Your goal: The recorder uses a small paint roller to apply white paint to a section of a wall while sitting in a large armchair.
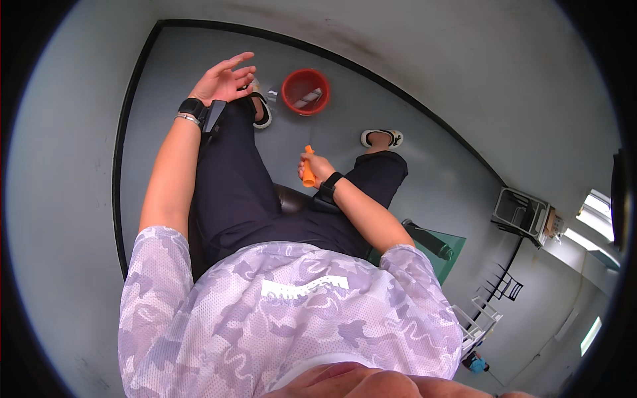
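Note:
My left hand (229,78) is raised over my left knee, fingers apart and nothing visible in them. My right hand (318,167) is wrapped round the thick handle of an orange-handled tool (308,176), held between my knees. A thin, faint shaft points from the handle toward a red bucket (285,83); its tip is too blurred to make out. Inside the bucket lies a pale, striped strip (308,98). Beside the bucket's left side is a small clear piece (273,95), possibly plastic, near my left shoe.
I sit on a dark seat (288,199). At my right, a dark bottle (431,240) lies on a green surface (453,265). A grey-framed chair (521,212) and a white rack (483,322) stand farther right. The wall with its black skirting (318,48) rises beyond the bucket.

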`<act>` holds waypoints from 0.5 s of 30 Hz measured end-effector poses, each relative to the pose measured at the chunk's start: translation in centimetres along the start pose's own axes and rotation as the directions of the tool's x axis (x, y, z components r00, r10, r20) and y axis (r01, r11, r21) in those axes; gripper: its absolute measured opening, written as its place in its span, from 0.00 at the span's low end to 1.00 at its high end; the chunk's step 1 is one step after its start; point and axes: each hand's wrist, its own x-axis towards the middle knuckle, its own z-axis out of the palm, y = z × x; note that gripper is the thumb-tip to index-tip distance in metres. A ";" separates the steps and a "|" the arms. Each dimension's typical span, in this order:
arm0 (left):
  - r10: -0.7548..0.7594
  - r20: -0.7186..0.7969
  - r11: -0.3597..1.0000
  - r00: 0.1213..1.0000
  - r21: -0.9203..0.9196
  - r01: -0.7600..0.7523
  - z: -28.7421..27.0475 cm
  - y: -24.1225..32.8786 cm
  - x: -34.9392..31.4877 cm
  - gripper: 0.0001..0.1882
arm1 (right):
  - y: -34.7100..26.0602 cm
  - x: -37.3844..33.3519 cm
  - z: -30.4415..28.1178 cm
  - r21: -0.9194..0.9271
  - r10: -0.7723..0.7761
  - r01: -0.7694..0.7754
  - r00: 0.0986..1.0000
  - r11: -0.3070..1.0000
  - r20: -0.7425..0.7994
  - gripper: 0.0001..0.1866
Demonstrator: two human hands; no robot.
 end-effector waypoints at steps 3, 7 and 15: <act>0.036 -0.022 0.999 0.999 0.002 -0.036 -1.3 0.2 -0.5 0.23 | -0.7 -1.4 0.3 0.077 -0.097 0.092 0.994 0.993 0.051 0.08; 0.063 -0.039 0.997 0.997 0.051 -0.061 -0.7 -0.3 -0.7 0.23 | -2.7 -5.8 -0.3 0.191 -0.159 0.141 0.983 0.972 0.086 0.07; 0.059 -0.118 0.997 0.991 0.062 -0.052 -0.9 -0.7 0.5 0.21 | -5.0 -12.8 -4.7 0.541 -0.076 -0.163 0.917 0.825 0.392 0.06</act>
